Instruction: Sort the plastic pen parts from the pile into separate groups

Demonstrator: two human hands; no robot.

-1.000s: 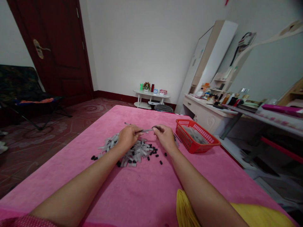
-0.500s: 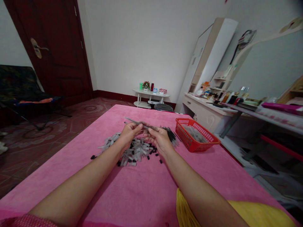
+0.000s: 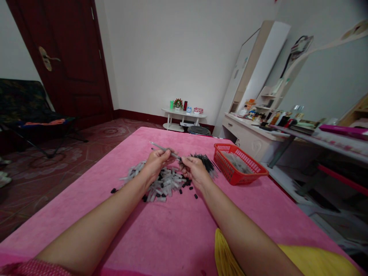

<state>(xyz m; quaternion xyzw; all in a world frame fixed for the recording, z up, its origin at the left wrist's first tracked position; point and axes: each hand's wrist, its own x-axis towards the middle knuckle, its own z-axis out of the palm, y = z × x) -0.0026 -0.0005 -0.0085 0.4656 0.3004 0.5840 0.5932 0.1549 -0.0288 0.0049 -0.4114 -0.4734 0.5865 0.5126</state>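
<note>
My left hand (image 3: 156, 164) is closed around a slim translucent pen barrel (image 3: 159, 146), which slants up to the left. A second thin piece with a dark end shows beside the barrel, partly hidden by the fingers. At the barrel's dark near end, my right hand (image 3: 194, 169) pinches with thumb and fingertips. Below both hands spreads a pile of clear pen caps (image 3: 169, 184) mixed with small black plugs (image 3: 196, 196). Just beyond my right hand lies a bundle of dark-tipped pen parts (image 3: 207, 163).
A red plastic basket (image 3: 233, 177) holding clear pieces stands at the right on the pink cloth (image 3: 161, 234). Yellow fabric (image 3: 313, 260) lies by my right forearm. Farther off are a white dresser (image 3: 253, 134), a low white stand (image 3: 184, 112) and a folding chair (image 3: 25, 103).
My right hand has shifted slightly right, away from my left hand. More of the pen's dark end shows between them. The left hand stays nearly in place.
</note>
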